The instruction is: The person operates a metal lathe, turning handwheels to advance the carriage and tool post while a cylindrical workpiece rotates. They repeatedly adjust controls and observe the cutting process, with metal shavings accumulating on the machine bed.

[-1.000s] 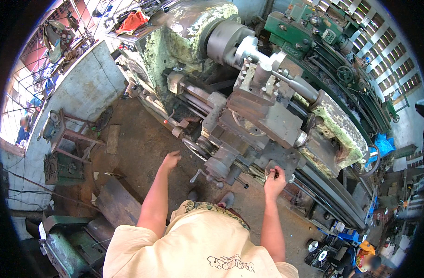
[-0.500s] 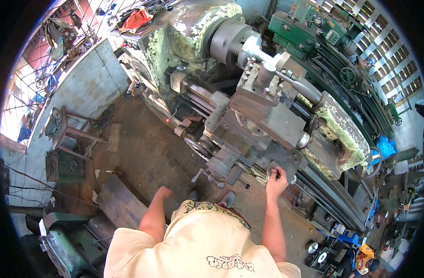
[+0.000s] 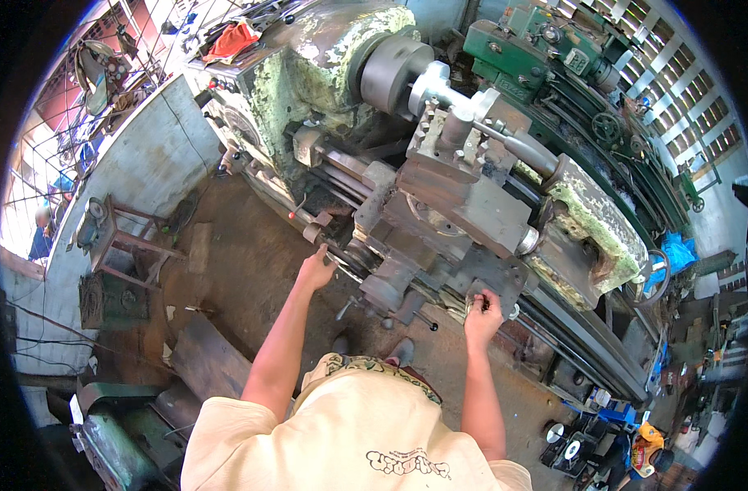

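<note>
At the lathe (image 3: 308, 106), chuck (image 3: 388, 75) is holding a workpiece (image 3: 429, 87), left hand (image 3: 314, 272) touching the handwheel (image 3: 348, 263), right hand (image 3: 482, 316) sitting near the carriage (image 3: 495, 274); can't tell if either's gripping.

Cream T-shirt (image 3: 325, 434): displaying dark, bubble-style outline lettering (image 3: 408, 465), a smaller line of print running above it. Green lathe (image 3: 500, 53): carrying faint headstock characters (image 3: 517, 83), too blurred for reading.

Daylight enters through the barred window (image 3: 40, 182) on my left, overexposed to white, and the slatted wall (image 3: 676, 90); my lathe (image 3: 443, 186) shows metallic highlights; fisheye distortion bows edges toward black corners.
</note>
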Tool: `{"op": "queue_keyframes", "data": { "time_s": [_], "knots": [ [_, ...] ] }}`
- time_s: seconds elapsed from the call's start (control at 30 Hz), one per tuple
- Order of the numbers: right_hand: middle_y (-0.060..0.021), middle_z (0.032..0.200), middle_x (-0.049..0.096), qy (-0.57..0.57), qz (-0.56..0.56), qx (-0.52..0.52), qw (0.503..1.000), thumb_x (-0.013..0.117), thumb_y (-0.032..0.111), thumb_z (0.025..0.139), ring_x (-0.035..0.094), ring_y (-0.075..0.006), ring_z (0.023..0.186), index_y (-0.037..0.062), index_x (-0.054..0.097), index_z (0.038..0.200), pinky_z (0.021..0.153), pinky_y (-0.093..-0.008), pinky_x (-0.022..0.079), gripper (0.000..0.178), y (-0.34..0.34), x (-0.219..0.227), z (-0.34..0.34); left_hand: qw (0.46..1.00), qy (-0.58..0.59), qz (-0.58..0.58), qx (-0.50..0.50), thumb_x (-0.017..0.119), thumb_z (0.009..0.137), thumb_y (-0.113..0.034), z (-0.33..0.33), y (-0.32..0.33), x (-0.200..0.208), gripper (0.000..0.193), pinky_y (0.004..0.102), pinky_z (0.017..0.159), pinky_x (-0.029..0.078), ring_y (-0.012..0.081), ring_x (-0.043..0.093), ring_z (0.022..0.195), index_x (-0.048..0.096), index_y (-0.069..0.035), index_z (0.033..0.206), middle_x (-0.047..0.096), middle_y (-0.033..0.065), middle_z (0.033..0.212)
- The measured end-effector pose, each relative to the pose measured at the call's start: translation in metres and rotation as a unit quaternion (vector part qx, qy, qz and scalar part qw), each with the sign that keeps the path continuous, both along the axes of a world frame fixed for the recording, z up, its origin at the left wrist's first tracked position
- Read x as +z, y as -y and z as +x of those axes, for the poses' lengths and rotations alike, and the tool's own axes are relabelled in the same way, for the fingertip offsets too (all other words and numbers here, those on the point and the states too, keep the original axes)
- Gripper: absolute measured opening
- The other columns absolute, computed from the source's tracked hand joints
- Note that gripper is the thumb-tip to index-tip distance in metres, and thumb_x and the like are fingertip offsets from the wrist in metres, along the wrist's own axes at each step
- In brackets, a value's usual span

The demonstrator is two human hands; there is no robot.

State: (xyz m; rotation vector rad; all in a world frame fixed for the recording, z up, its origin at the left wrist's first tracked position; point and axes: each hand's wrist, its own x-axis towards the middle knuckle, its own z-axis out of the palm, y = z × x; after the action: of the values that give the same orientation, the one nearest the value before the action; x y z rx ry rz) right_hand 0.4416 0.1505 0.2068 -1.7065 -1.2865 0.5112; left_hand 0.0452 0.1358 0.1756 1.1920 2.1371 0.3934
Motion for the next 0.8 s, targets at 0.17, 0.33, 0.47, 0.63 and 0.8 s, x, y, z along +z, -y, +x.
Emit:
{"op": "queue_keyframes", "data": {
  "time_s": [0.17,0.33,0.47,0.63,0.8],
  "knots": [
    [-0.0151,0.086,0.072,0.001,0.008,0.001,1.000,0.059,0.000,0.085,0.070,-0.0258,0.079,-0.0012,0.067,0.102,0.075,-0.0350,0.053,0.018,-0.002,-0.001,0.001,0.999,-0.027,-0.023,-0.020,0.061,0.089,-0.034,0.007,-0.004,-0.022,0.076,0.0409,0.109,0.041,0.0381,0.051,0.127,0.029,-0.006,0.152,0.040,0.0176,0.150],
    [-0.0146,0.086,0.072,-0.005,0.015,0.002,1.000,0.059,0.000,0.086,0.070,-0.0258,0.079,-0.0011,0.067,0.103,0.075,-0.0350,0.053,0.019,-0.002,0.000,-0.001,0.998,-0.042,0.003,-0.054,0.060,0.089,-0.033,-0.005,-0.005,-0.040,0.076,0.0425,0.108,0.041,0.0398,0.052,0.126,0.028,-0.008,0.153,0.045,0.0198,0.146],
    [-0.0148,0.085,0.072,0.000,0.009,-0.004,1.000,0.060,0.002,0.086,0.070,-0.0260,0.078,-0.0009,0.067,0.103,0.074,-0.0350,0.053,0.018,-0.002,0.003,-0.003,0.997,-0.041,-0.021,-0.055,0.060,0.088,-0.030,-0.007,-0.011,-0.030,0.075,0.0407,0.109,0.041,0.0380,0.050,0.128,0.029,-0.008,0.152,0.043,0.0182,0.147],
    [-0.0158,0.085,0.072,-0.003,0.000,-0.006,1.000,0.061,0.004,0.087,0.071,-0.0274,0.079,-0.0006,0.067,0.102,0.074,-0.0357,0.053,0.017,-0.002,0.002,-0.002,0.996,-0.034,-0.064,-0.049,0.055,0.085,-0.024,-0.001,-0.012,-0.005,0.073,0.0391,0.111,0.039,0.0344,0.047,0.131,0.030,-0.004,0.151,0.036,0.0161,0.152],
    [-0.0161,0.086,0.073,-0.016,-0.015,-0.009,1.000,0.061,0.006,0.088,0.071,-0.0282,0.080,-0.0003,0.067,0.103,0.074,-0.0362,0.053,0.017,-0.002,0.000,-0.001,0.989,0.145,-0.003,0.023,0.057,0.084,-0.020,-0.014,-0.004,-0.020,0.074,0.0352,0.108,0.041,0.0312,0.053,0.129,0.032,-0.005,0.151,0.044,0.0158,0.149]
  ]
}}
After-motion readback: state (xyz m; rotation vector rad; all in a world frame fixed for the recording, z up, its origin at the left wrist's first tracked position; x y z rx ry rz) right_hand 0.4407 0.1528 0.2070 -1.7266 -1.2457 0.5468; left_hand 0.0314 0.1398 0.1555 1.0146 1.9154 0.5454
